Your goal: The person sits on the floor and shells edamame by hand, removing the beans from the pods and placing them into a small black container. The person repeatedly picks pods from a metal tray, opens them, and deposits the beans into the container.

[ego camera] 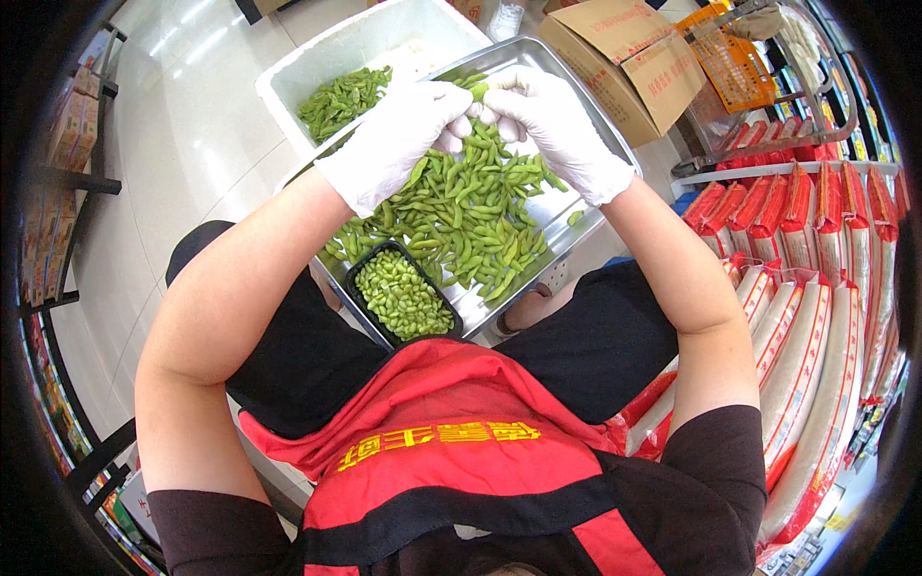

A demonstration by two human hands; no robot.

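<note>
In white gloves, my left hand [407,140] and my right hand [558,133] meet fingertip to fingertip over a metal tray [562,234]. A green edamame pod [478,91] is pinched between them; the fingers hide part of it. Below the hands, a loose heap of edamame pods [461,209] covers much of the tray. In the tray's near corner sits a black plastic container [455,327] full of shelled green beans [403,295].
Beyond the tray's left side stands a white foam box [288,72] holding green pods or hulls [342,101]. An open cardboard box [627,79] and an orange crate [735,65] are at the far right. Red and white bags [799,345] fill the right side. Shelves [72,137] line the left.
</note>
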